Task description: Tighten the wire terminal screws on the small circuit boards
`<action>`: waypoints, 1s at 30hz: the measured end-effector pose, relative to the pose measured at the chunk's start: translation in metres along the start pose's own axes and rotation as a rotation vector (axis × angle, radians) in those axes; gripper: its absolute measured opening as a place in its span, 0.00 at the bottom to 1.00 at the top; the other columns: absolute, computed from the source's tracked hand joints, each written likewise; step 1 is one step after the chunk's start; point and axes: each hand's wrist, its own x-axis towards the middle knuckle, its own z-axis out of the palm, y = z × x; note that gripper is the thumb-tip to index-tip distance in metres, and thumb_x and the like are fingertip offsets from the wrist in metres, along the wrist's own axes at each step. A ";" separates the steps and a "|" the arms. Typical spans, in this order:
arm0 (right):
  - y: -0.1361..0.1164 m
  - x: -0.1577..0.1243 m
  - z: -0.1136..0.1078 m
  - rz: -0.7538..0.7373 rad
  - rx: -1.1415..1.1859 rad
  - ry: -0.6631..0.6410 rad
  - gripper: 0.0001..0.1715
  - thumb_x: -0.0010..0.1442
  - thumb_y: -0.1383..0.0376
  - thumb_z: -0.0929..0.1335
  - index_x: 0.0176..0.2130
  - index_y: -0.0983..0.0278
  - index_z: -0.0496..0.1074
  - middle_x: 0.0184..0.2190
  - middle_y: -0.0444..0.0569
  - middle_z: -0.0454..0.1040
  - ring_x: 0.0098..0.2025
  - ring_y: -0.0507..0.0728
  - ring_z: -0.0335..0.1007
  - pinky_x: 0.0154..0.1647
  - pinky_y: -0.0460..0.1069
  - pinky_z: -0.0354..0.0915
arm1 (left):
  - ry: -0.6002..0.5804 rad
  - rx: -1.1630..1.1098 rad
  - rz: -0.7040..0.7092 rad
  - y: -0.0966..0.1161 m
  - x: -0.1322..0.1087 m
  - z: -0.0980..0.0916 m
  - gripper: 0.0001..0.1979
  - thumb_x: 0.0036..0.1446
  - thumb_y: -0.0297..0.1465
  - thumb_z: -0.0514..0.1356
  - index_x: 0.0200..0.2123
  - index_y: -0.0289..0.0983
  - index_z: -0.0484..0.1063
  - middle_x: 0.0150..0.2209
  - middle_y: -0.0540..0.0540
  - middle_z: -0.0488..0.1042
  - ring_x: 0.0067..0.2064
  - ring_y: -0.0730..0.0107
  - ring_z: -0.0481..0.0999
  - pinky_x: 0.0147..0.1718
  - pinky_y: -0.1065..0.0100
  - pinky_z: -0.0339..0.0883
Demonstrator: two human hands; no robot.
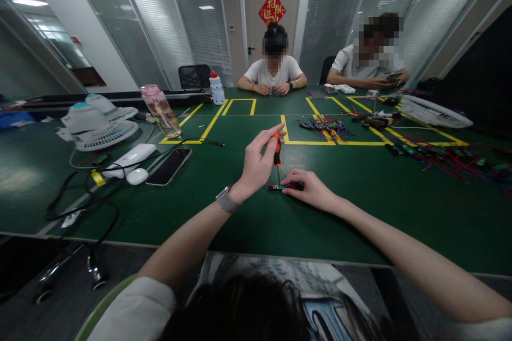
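Observation:
My left hand [260,157], with a watch on its wrist, is closed around the orange and black handle of a screwdriver [277,155]. The screwdriver stands upright, its thin shaft pointing down at a small green circuit board [275,188] on the table. Whether the tip touches the board is too small to tell. On the right side of the board, my right hand [310,189] pinches it against the table with thumb and fingers. Red and blue wires run from the board under my right fingers, which partly hide it.
A tangle of wired boards [326,128] lies beyond my hands, and another pile [452,160] is at right. At left are a phone [170,167], white fans [106,133], a pink-lidded bottle [162,112] and black cables [116,208]. Two people sit across the green table [224,224].

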 end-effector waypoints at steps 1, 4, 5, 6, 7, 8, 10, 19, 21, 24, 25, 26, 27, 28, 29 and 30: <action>0.000 0.000 0.000 0.000 -0.002 0.002 0.07 0.57 0.66 0.71 0.38 0.64 0.79 0.34 0.50 0.75 0.36 0.56 0.72 0.41 0.52 0.68 | 0.004 -0.004 -0.005 0.000 0.000 0.000 0.15 0.66 0.30 0.51 0.53 0.40 0.70 0.44 0.45 0.74 0.42 0.72 0.74 0.43 0.68 0.68; 0.000 0.000 0.000 -0.001 -0.012 0.003 0.07 0.57 0.65 0.71 0.37 0.64 0.79 0.34 0.50 0.75 0.36 0.56 0.72 0.42 0.52 0.68 | 0.053 0.089 0.033 0.001 -0.001 0.001 0.11 0.60 0.31 0.60 0.47 0.39 0.74 0.39 0.47 0.73 0.39 0.72 0.72 0.41 0.69 0.68; 0.000 0.000 0.000 -0.002 -0.013 0.003 0.07 0.57 0.65 0.71 0.37 0.64 0.79 0.34 0.50 0.75 0.36 0.56 0.72 0.42 0.52 0.68 | 0.066 0.124 0.048 0.001 -0.001 0.001 0.10 0.59 0.32 0.62 0.45 0.40 0.75 0.38 0.47 0.71 0.39 0.72 0.71 0.41 0.69 0.67; 0.000 0.000 0.000 -0.003 -0.012 0.003 0.07 0.57 0.65 0.71 0.37 0.64 0.79 0.34 0.50 0.75 0.36 0.56 0.72 0.42 0.52 0.68 | 0.070 0.143 0.057 0.002 -0.001 0.001 0.10 0.59 0.32 0.61 0.44 0.40 0.76 0.38 0.47 0.70 0.40 0.71 0.71 0.42 0.69 0.67; 0.000 0.000 0.000 -0.003 -0.010 0.005 0.07 0.57 0.65 0.71 0.37 0.63 0.79 0.34 0.50 0.75 0.36 0.56 0.72 0.42 0.52 0.68 | 0.064 0.142 0.059 0.002 -0.001 0.000 0.10 0.61 0.32 0.59 0.45 0.41 0.76 0.40 0.46 0.70 0.41 0.71 0.71 0.43 0.68 0.67; 0.001 0.000 0.000 -0.003 -0.006 0.006 0.07 0.57 0.65 0.71 0.38 0.63 0.79 0.34 0.50 0.75 0.36 0.56 0.72 0.42 0.52 0.68 | 0.050 0.123 0.055 0.002 -0.001 0.000 0.11 0.64 0.32 0.56 0.47 0.41 0.75 0.42 0.46 0.71 0.43 0.70 0.72 0.45 0.67 0.67; 0.001 0.000 0.001 -0.003 0.002 0.007 0.08 0.57 0.65 0.71 0.38 0.63 0.79 0.34 0.50 0.75 0.37 0.56 0.72 0.42 0.52 0.68 | 0.013 0.059 0.040 0.001 -0.001 0.000 0.15 0.67 0.31 0.50 0.51 0.41 0.72 0.45 0.45 0.73 0.46 0.69 0.73 0.47 0.66 0.67; 0.000 0.000 0.000 -0.011 -0.007 0.010 0.07 0.56 0.66 0.72 0.37 0.64 0.79 0.33 0.50 0.75 0.36 0.56 0.72 0.41 0.51 0.68 | 0.079 0.122 0.047 0.000 -0.001 0.000 0.12 0.65 0.33 0.54 0.46 0.41 0.76 0.42 0.45 0.70 0.44 0.70 0.72 0.45 0.67 0.67; -0.001 0.000 0.000 -0.006 -0.005 0.009 0.07 0.56 0.66 0.72 0.37 0.64 0.79 0.33 0.50 0.75 0.36 0.56 0.73 0.41 0.51 0.68 | 0.016 0.057 0.035 0.000 -0.001 0.000 0.15 0.67 0.32 0.50 0.51 0.41 0.73 0.46 0.44 0.71 0.45 0.70 0.73 0.46 0.66 0.67; -0.001 0.000 0.000 -0.007 0.004 0.009 0.07 0.56 0.65 0.71 0.37 0.63 0.79 0.33 0.50 0.75 0.36 0.56 0.73 0.41 0.51 0.68 | 0.018 0.046 0.038 -0.001 -0.001 0.001 0.13 0.65 0.32 0.55 0.51 0.41 0.72 0.42 0.46 0.73 0.41 0.71 0.73 0.43 0.68 0.68; -0.001 0.000 0.000 -0.009 0.004 0.008 0.07 0.56 0.65 0.71 0.37 0.63 0.79 0.33 0.50 0.75 0.36 0.56 0.73 0.41 0.52 0.68 | 0.044 0.076 0.048 -0.001 -0.001 0.000 0.12 0.63 0.32 0.57 0.48 0.41 0.74 0.39 0.47 0.72 0.40 0.71 0.73 0.42 0.68 0.68; -0.001 0.000 0.000 -0.011 0.002 0.009 0.07 0.57 0.65 0.71 0.37 0.63 0.79 0.33 0.50 0.75 0.36 0.56 0.73 0.41 0.52 0.68 | 0.069 0.112 0.058 -0.001 -0.001 0.000 0.10 0.61 0.33 0.60 0.45 0.42 0.76 0.38 0.48 0.71 0.40 0.71 0.72 0.42 0.68 0.68; 0.000 0.000 0.000 -0.011 -0.001 0.009 0.07 0.57 0.65 0.71 0.37 0.63 0.79 0.33 0.50 0.75 0.36 0.56 0.73 0.41 0.52 0.68 | 0.085 0.140 0.066 -0.001 -0.001 0.000 0.09 0.60 0.34 0.60 0.43 0.42 0.77 0.38 0.48 0.70 0.40 0.71 0.71 0.42 0.67 0.68; 0.000 0.000 0.000 -0.011 -0.005 0.008 0.07 0.57 0.65 0.71 0.37 0.63 0.80 0.34 0.50 0.75 0.36 0.56 0.73 0.41 0.52 0.68 | 0.085 0.151 0.067 -0.001 -0.001 -0.001 0.09 0.61 0.34 0.59 0.43 0.42 0.77 0.39 0.47 0.69 0.41 0.70 0.71 0.44 0.67 0.68; 0.000 0.000 0.000 -0.008 -0.006 0.007 0.07 0.57 0.65 0.72 0.38 0.63 0.80 0.34 0.50 0.75 0.36 0.56 0.73 0.41 0.52 0.68 | 0.068 0.141 0.062 -0.001 -0.001 -0.001 0.10 0.63 0.34 0.57 0.45 0.43 0.77 0.42 0.46 0.69 0.44 0.69 0.71 0.46 0.66 0.67; 0.000 0.000 0.000 -0.006 -0.007 0.006 0.07 0.57 0.65 0.72 0.38 0.63 0.80 0.34 0.50 0.75 0.36 0.56 0.73 0.41 0.52 0.68 | 0.038 0.113 0.051 -0.001 -0.001 -0.001 0.13 0.64 0.33 0.54 0.47 0.43 0.75 0.44 0.46 0.70 0.46 0.69 0.72 0.48 0.65 0.67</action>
